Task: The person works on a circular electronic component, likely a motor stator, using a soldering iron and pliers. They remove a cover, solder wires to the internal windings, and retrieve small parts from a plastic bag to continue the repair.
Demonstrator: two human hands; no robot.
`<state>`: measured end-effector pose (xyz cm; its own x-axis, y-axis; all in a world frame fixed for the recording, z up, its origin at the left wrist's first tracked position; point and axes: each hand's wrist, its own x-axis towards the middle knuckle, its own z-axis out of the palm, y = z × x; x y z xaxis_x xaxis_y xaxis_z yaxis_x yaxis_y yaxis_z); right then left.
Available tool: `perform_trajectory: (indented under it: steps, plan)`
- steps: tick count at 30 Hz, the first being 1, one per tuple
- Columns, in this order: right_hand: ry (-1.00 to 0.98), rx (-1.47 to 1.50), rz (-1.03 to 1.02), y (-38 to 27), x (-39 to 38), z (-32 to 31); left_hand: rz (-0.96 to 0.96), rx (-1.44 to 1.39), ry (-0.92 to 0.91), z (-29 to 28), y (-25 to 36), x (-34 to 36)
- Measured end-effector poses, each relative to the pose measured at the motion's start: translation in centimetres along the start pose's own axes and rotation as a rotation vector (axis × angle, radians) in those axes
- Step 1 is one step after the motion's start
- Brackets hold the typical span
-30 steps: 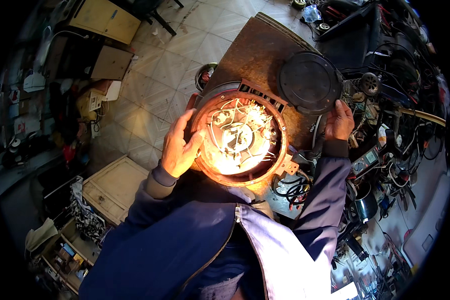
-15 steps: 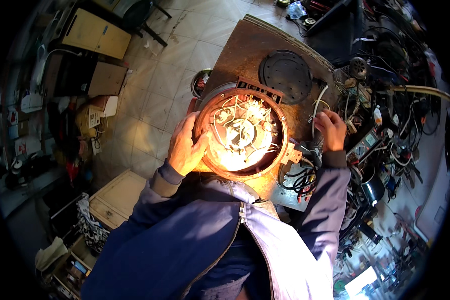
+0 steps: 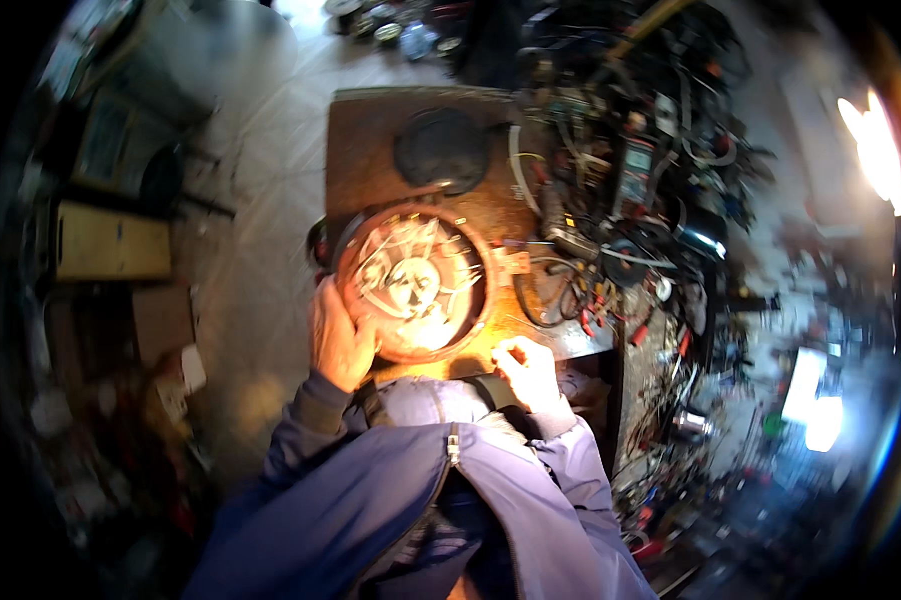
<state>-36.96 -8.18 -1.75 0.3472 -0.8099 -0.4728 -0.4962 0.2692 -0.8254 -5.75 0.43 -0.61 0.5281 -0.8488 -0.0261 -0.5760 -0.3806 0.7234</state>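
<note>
A round brown appliance housing (image 3: 485, 262) stands open side up on the wooden table, with pale wires and a light round disc (image 3: 411, 287) inside, brightly lit. My left hand (image 3: 342, 340) grips its near left rim, thumb over the edge and fingers along the outer wall. My right hand (image 3: 528, 372) is just off the near right side of the housing, close to my body. Its thumb and fingers are curled together; whether something small sits in them I cannot make out. From the housing's right side juts a flat brown lug (image 3: 513, 263).
On the wooden table (image 3: 360, 130) a black round plate (image 3: 440, 150) lies beyond the housing. A white tube (image 3: 520, 175), a multimeter (image 3: 634, 170), cables and red-handled tools (image 3: 588, 322) crowd the right side. A dark stool (image 3: 165, 180) stands on the tiled floor at left.
My right hand has come from beside the white tube back toward my body, near the housing. The left hand stays on the rim. The whole view has turned and shifted.
</note>
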Motion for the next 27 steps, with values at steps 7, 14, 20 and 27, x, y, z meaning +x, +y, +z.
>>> perform_trajectory:
  steps: [7,14,20,27]
  plan:
    - [0.154,-0.04,0.012,2.0,-1.4,-0.4,0.019,0.036,-0.127,0.2,-1.8,-0.2]
    - [0.263,0.187,0.125,6.3,-1.3,-6.1,0.007,-0.043,-0.11,0.5,-2.6,0.4]
    - [0.285,0.277,0.169,8.9,2.8,-14.0,-0.068,-0.089,-0.045,1.2,-2.6,-0.2]
    - [0.751,-0.44,-0.225,9.7,13.6,-25.3,-0.184,-0.092,0.111,2.3,-1.6,-2.0]
